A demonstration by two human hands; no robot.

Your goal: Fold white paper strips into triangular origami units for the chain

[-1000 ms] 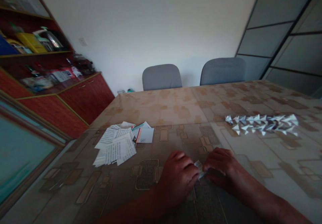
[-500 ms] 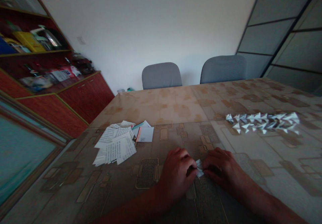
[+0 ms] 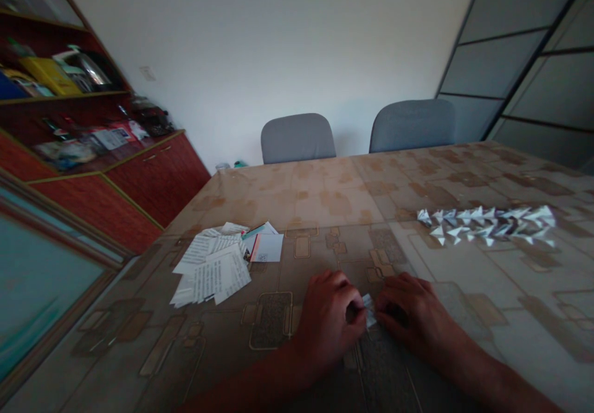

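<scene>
A left hand (image 3: 327, 323) and right hand (image 3: 415, 311) pinch a small, apparently part-folded paper (image 3: 370, 319) between them over a table (image 3: 320, 200), with folded pieces (image 3: 477, 216) lined up at right and sheets (image 3: 214, 277) piled, flat and seemingly unfolded, at left.

My fingers (image 3: 359, 316) partly cover the small paper piece (image 3: 370, 311), hiding its full shape; printing on the loose sheets (image 3: 216, 274) is too small to read.
</scene>
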